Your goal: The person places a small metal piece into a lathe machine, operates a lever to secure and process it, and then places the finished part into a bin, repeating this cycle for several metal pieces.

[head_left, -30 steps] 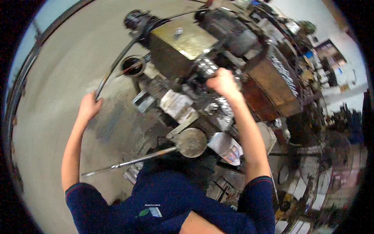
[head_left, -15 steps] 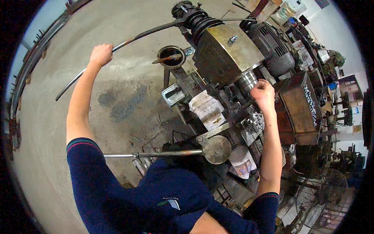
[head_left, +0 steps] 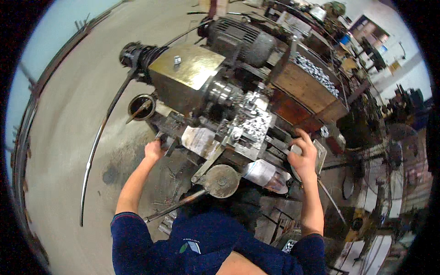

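Note:
At the front left of the lathe-like machine [head_left: 183,68], my left hand [head_left: 155,149] is closed at a small dark metal piece [head_left: 168,145]; what lies inside the fingers is hidden. My right hand [head_left: 303,156] is held with fingers bent and partly apart, nothing visible in it, beside the rails at the machine's right end. Between the hands are the shiny spindle chuck [head_left: 223,93] and a carriage [head_left: 251,123] strewn with bright chips. The long lever [head_left: 103,133] at the left hangs down, untouched.
A wooden box [head_left: 307,87] full of small metal parts stands right of the chuck. Closer to me are a round metal disc [head_left: 221,181] on a bar and papers [head_left: 268,176]. A round pot [head_left: 142,106] with a brush sits at the left. A fan [head_left: 398,151] stands at the right.
My left hand has let go of the long lever, which has swung down, and moved to the machine's front. My right hand has left the chuck and come nearer. The view has shifted right.

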